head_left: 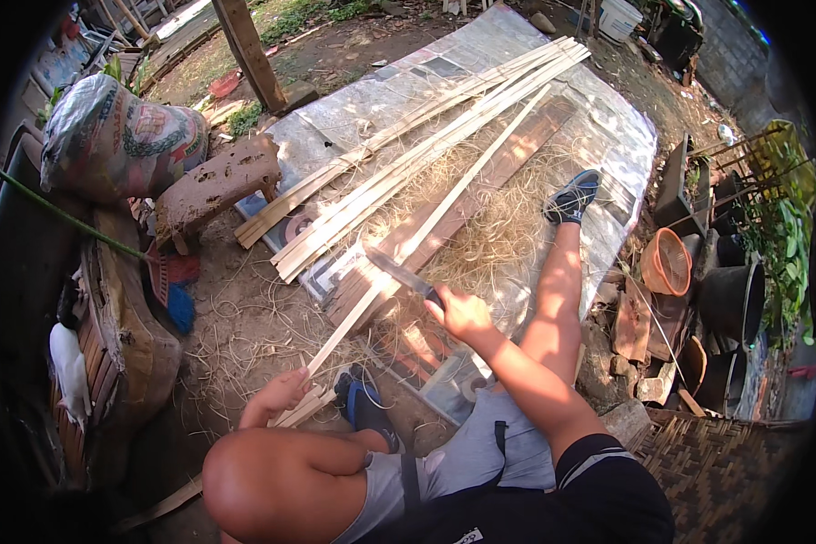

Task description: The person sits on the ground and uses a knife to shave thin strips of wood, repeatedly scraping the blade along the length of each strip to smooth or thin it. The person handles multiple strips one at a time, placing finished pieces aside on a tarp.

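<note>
My right hand (462, 315) is closed round the dark handle of a large knife (397, 270). Its blade points up and left and lies across a long pale bamboo strip (433, 218); whether it cuts into the strip I cannot tell. Near my bent left knee, my left hand (281, 393) grips the strip's near end. Most of the strip slants away over a brown wooden board (517, 150). Thin curly shavings (499, 238) heap up along the board's right side. Left of the board lies a bundle of long pale strips (426, 163).
A grey sheet (626, 136) spreads under the board. My shod right foot (573, 195) rests on it. A stuffed sack (118, 136), a worn wooden stool (218, 186) and a broom (177, 281) stand at left, near a white animal (70, 372). An orange bucket (666, 261) sits at right.
</note>
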`<state>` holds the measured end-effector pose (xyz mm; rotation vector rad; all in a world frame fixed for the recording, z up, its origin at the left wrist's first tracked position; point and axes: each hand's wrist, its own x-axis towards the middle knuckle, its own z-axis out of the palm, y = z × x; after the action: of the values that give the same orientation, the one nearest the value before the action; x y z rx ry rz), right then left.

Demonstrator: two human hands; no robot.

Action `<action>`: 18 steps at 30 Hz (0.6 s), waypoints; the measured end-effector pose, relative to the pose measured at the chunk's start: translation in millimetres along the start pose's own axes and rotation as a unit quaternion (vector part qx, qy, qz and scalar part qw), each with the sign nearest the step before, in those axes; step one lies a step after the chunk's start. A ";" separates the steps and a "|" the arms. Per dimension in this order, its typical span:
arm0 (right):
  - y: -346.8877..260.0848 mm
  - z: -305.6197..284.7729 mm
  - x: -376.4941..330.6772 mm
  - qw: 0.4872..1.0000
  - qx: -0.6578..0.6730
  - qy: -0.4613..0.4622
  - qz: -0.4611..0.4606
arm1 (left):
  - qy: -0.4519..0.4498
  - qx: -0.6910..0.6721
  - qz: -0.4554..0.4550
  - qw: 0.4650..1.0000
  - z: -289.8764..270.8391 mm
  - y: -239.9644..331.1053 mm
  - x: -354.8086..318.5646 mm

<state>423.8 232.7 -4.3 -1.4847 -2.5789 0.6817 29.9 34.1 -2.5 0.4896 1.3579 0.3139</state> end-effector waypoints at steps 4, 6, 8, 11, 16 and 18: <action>-7.1 20.2 -3.8 1.000 -0.011 0.017 -0.008 | 0.051 0.054 0.064 0.995 20.4 12.2 16.0; -10.8 8.8 -8.8 0.986 -0.036 0.032 -0.162 | 0.053 0.065 0.102 0.991 17.5 8.6 21.6; 20.2 10.0 0.7 0.988 -0.066 0.092 -0.108 | 0.019 0.007 0.100 0.995 5.9 -6.6 7.4; 106.7 -8.1 34.8 0.956 -0.074 0.254 0.124 | 0.046 0.033 0.136 0.989 -8.5 -13.8 16.5; -9.2 19.0 -10.7 0.997 -0.002 0.043 -0.059 | 0.349 0.438 0.236 0.794 68.4 41.0 24.8; -29.0 16.4 -22.0 0.988 -0.036 0.016 -0.149 | 0.373 0.442 0.211 0.788 71.9 38.6 14.1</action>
<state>407.4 196.3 -3.7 -1.0796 -2.7448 0.5274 105.5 63.2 14.7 1.6006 2.1534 0.2172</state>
